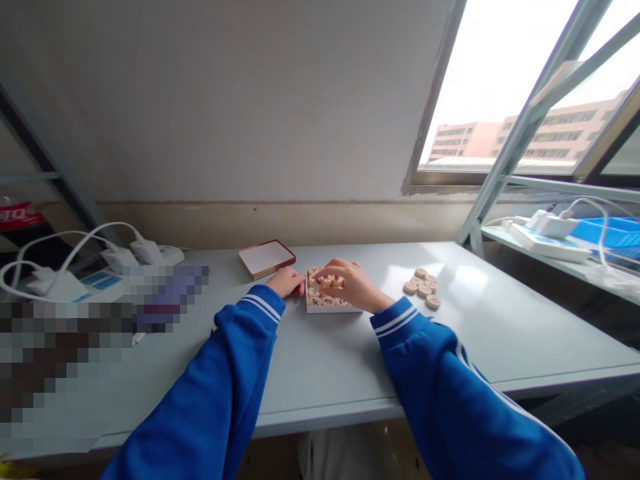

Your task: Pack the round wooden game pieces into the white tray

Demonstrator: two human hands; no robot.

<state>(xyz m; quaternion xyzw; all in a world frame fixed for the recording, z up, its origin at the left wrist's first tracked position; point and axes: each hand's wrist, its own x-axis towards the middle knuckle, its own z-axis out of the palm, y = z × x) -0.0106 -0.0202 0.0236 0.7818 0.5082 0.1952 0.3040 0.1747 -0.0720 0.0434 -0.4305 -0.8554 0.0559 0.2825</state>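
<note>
Chess pieces (327, 301), the round wooden kind with characters on top, sat partly in a white-walled box (333, 309) around the middle of the surface (320, 363), and partly outside it. So yeah, I'd call it halfway-ish: the box had rows of pieces in it, while a small bunch of loose pieces (425, 291) lay off to its right, closer to the back right corner than to the front edge. One of those sat slightly apart, nearer the front. Lid (267, 257) was already off, lying near the back edge, left of the box and not back on. Couldn't tell if the box had gaps, since the right hand (353, 283) covered part of it, fingers bent down over the pieces; whether it gripped one, no clue. The left hand (286, 283) was loosely curled right by the box's left wall; couldn't tell if it held on.
</note>
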